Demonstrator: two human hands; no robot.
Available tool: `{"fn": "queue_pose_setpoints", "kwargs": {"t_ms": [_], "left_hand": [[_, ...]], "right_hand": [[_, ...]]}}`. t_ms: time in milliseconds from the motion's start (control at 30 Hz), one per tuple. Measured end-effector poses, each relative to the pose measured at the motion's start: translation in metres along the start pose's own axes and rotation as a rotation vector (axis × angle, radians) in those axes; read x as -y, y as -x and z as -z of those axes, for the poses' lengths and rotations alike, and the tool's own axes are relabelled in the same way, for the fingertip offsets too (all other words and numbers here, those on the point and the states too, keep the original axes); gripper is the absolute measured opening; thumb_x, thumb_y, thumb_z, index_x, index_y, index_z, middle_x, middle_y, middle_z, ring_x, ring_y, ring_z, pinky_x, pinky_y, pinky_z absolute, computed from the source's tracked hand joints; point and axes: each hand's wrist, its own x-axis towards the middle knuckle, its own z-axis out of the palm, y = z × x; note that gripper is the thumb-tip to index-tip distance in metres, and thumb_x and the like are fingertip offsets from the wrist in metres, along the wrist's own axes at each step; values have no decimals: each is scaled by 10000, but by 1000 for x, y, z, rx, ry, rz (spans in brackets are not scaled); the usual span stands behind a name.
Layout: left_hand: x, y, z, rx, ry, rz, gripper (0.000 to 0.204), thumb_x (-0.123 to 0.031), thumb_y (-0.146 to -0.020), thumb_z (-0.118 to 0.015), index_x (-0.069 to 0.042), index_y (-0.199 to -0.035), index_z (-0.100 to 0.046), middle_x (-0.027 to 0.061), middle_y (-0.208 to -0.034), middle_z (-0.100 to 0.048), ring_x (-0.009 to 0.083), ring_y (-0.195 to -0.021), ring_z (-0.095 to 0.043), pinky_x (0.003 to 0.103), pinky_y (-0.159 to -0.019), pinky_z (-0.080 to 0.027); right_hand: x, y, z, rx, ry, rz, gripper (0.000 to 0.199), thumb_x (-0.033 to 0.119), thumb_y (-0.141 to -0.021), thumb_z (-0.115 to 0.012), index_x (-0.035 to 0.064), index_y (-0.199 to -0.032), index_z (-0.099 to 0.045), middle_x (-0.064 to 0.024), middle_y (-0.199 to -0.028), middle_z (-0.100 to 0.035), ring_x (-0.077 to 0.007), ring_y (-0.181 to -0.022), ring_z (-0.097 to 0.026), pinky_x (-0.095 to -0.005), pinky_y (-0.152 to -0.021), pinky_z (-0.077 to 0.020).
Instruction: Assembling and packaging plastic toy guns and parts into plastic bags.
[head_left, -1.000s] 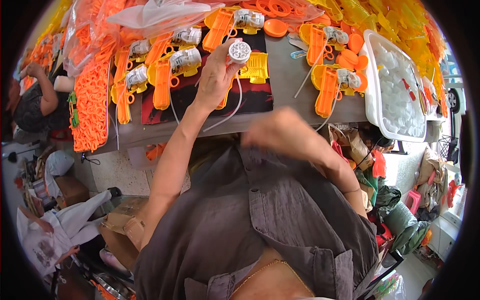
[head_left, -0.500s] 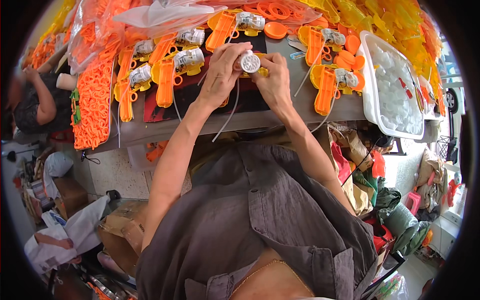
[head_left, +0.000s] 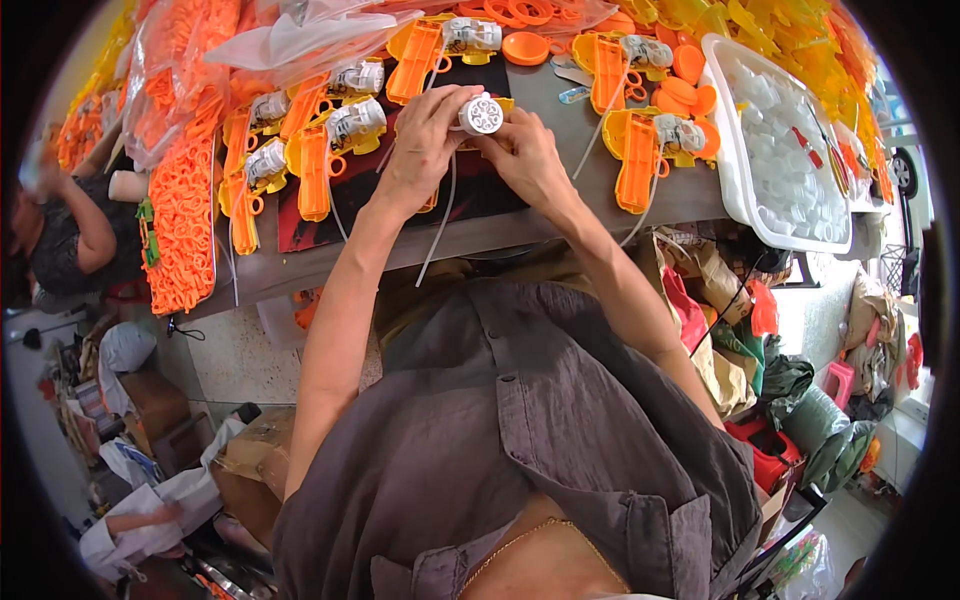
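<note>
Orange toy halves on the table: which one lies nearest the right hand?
The orange toy half just right of the right hand, lying lengthwise with a white motor part at its top; the others sit further off, beyond the left hand or higher up the table.

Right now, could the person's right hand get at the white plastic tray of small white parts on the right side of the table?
Probably yes. The white plastic tray sits open-topped just right of the right hand, with only low orange and yellow toy shells between. But the hand currently shares the small white round motor part with the left hand.
</note>
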Motion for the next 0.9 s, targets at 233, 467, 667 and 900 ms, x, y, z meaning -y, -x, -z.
{"fn": "queue_pose_setpoints", "kwargs": {"t_ms": [233,467,667,900], "left_hand": [[3,0,1,16,2,11,529,2,-824,-649,-120,-1328,-544,68,-1229,-546,275,-1129,-523,399,-975,-415],[1,-3,3,8,-3,20,499,-10,-824,-663,-111,-1302,-561,67,-1223,-549,269,-1120,-527,395,-976,-415],[2,-3,2,2,-20,-8,479,-33,-837,-662,-98,-1301,-560,69,-1226,-565,266,-1125,-529,388,-973,-413],[2,-3,6,2,-39,-6,472,-48,-851,-651,-93,-1310,-548,68,-1225,-565,271,-1125,-529,387,-974,-412]], "right_hand": [[-3,-10,23,103,-319,-113,334,120,-857,-644,20,-1174,-624,-92,-936,-576,-147,-769,-553,-294,-729,-480],[-2,-13,14,165,-237,-91,300,118,-870,-623,18,-1153,-632,-106,-900,-554,-203,-798,-565,-334,-751,-476],[-11,-1,8,154,-213,-8,277,103,-863,-613,18,-1125,-645,-149,-1034,-546,-268,-869,-580,-338,-782,-483],[4,-1,39,89,41,150,678,153,-764,-707,127,-1397,-468,-188,-1225,-521,-340,-1227,-457,-423,-1069,-349]]}}
